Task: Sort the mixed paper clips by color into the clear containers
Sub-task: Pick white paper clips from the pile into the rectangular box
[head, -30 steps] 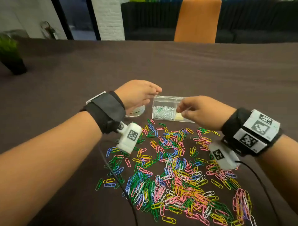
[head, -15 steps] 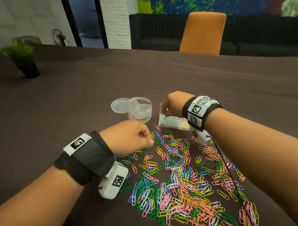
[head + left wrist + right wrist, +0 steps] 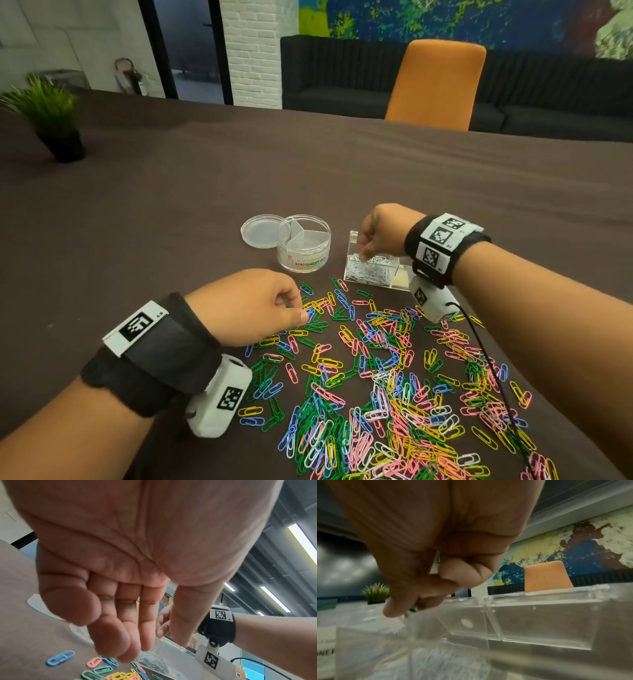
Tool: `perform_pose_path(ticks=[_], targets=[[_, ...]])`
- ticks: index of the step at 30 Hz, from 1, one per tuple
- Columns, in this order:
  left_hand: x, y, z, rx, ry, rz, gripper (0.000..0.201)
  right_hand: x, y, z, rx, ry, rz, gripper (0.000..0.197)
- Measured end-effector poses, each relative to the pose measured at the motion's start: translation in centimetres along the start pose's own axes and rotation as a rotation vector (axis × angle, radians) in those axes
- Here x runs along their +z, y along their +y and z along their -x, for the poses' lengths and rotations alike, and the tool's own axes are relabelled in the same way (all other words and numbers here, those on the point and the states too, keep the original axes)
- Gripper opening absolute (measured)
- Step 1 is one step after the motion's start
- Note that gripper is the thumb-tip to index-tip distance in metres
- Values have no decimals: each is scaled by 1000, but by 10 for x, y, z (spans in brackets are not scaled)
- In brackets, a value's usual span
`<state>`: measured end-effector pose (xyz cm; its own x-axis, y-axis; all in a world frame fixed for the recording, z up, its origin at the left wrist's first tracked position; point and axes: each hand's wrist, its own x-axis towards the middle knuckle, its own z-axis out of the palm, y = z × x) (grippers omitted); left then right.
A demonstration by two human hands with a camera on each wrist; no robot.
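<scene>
The right hand (image 3: 380,229) hung over the clear box (image 3: 371,270), thumb and finger pinched on a green clip (image 3: 414,609) just above the compartment of silver clips (image 3: 368,272). The left hand (image 3: 250,306) hovered low at the near edge of the clip pile (image 3: 376,383), fingers loosely bent and apart, holding nothing. The round tub (image 3: 304,246) stood open left of the box, its lid (image 3: 262,230) lying against its far-left side on the table (image 3: 171,205).
</scene>
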<state>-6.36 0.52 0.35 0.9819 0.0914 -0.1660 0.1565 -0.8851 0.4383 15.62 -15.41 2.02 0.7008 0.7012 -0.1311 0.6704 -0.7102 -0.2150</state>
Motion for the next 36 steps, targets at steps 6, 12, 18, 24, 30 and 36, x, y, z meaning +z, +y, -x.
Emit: perform_pose_path(ticks=[6,12,18,24,30,36], targets=[[3,0,-2,3,-6,14,18,-15,17,6,13,-4,-293,7],[3,-4,-2,0,-4,26,16,-28,36,21,53,-23,-601,6],[8,-3,-4,18,-28,27,16,-35,54,43,54,-47,-738,5],[13,2,-4,23,-66,-4,17,-31,64,50,88,54,-441,5],[15,2,-3,-4,-67,2,17,-22,23,27,-13,95,-403,8],[8,1,1,-7,-40,11,19,-8,-41,-12,-101,139,-265,11]])
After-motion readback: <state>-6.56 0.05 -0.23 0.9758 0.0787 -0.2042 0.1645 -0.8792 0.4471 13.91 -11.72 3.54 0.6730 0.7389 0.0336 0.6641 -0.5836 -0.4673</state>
